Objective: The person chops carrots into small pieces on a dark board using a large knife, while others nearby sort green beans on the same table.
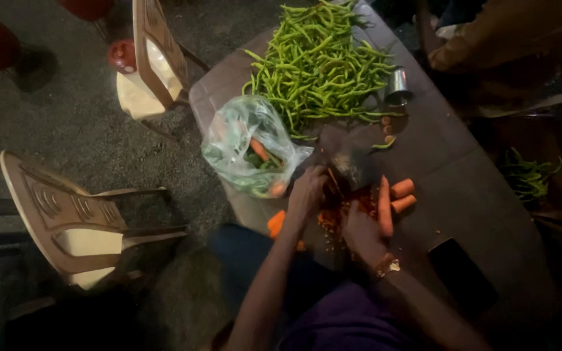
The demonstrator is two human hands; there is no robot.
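Carrot chopping underway. Left hand [307, 192] closed on cleaver [349, 166] handle; right hand [362, 234] curled, pinning carrot [385, 207] on brown table [476, 182]. Judged next: steady, even cuts clear of fingers.

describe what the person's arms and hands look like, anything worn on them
Both forearms are bare, with no sleeves reaching them and no gloves on the hands. The right hand has a bracelet at the wrist, pale and glinting with a reddish band; its details are too blurred to make out. The left hand and its wrist show nothing worn. Dim light hides any rings.
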